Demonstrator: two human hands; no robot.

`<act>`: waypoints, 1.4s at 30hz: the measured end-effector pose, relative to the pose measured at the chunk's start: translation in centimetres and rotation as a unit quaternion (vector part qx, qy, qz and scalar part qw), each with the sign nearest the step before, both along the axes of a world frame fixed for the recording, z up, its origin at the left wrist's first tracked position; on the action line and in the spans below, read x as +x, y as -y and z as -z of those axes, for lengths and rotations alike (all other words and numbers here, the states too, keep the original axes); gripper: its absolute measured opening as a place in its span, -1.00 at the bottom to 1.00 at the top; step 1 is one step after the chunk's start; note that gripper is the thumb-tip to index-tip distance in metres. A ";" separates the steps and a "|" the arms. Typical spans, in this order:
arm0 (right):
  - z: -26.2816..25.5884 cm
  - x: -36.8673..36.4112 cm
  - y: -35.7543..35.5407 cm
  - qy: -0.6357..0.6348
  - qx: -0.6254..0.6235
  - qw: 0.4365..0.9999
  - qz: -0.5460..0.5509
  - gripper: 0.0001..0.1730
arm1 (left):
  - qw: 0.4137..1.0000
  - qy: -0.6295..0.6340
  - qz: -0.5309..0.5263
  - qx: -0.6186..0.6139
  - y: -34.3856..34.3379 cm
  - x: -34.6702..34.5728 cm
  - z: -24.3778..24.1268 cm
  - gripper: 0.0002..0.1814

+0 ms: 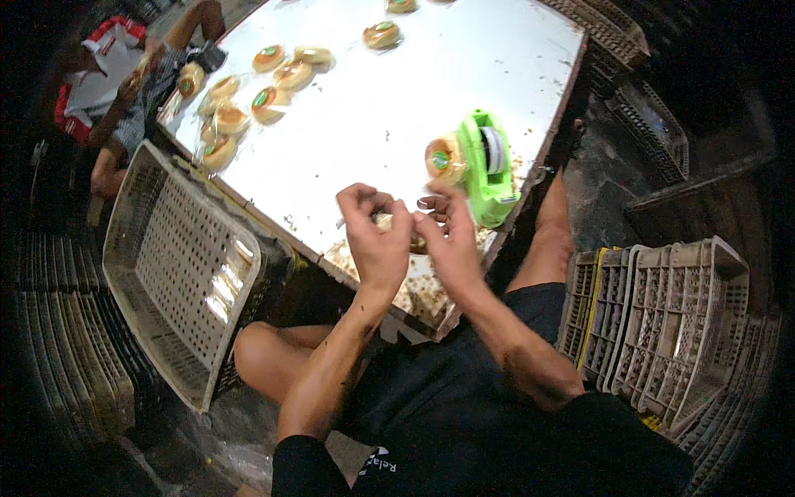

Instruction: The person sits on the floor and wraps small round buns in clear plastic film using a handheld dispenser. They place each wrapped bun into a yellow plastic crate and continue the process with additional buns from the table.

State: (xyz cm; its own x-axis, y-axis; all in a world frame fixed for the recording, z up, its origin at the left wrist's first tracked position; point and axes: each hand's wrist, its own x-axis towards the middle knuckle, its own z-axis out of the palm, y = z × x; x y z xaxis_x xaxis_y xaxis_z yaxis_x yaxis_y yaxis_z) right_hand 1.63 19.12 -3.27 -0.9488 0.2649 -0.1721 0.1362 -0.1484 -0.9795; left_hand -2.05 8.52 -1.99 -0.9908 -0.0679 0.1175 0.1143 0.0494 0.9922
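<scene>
Over the near corner of the table, my left hand (377, 236) curls its fingers round a small pale bun (384, 221), mostly hidden behind the hands. My right hand (452, 239) meets it from the other side, thumb and fingertips bent in at the bun's edge, close to the left thumb. Motion blur hides the exact grip. Just beyond my right hand lies a wrapped bun (445, 159) with a brown top and a green round sticker. Against it stands a bright green tape dispenser (487, 171) carrying a roll of tape.
More wrapped buns (268, 104) lie in a group at the white table's (372, 149) far left. An upright plastic crate (186, 261) leans by the left edge. Stacked crates (664, 329) stand at my right. Another person (118, 87) sits beyond the left corner.
</scene>
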 end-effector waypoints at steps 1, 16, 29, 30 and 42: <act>0.2 0.0 -0.4 0.020 -0.066 0.998 -0.015 -0.47 | 0.999 0.003 0.041 -0.019 0.6 -0.3 -0.5 -0.65; 0.5 -16.3 -5.0 -0.085 0.196 0.977 -0.018 -0.63 | 0.973 0.182 0.104 0.094 -3.0 -10.1 3.5 -0.36; 3.2 -24.6 12.0 -0.012 0.129 0.959 -0.253 -0.47 | 0.859 0.058 -0.223 -0.457 10.1 -13.6 7.9 0.24; 2.9 -22.5 10.6 -0.065 0.173 0.951 -0.248 -0.50 | 0.840 0.051 -0.214 -0.496 10.0 -13.9 7.6 0.27; 0.8 -5.5 2.6 -0.194 0.095 0.976 -0.007 -0.26 | 0.986 0.014 -0.163 0.041 4.6 -8.2 1.5 -0.38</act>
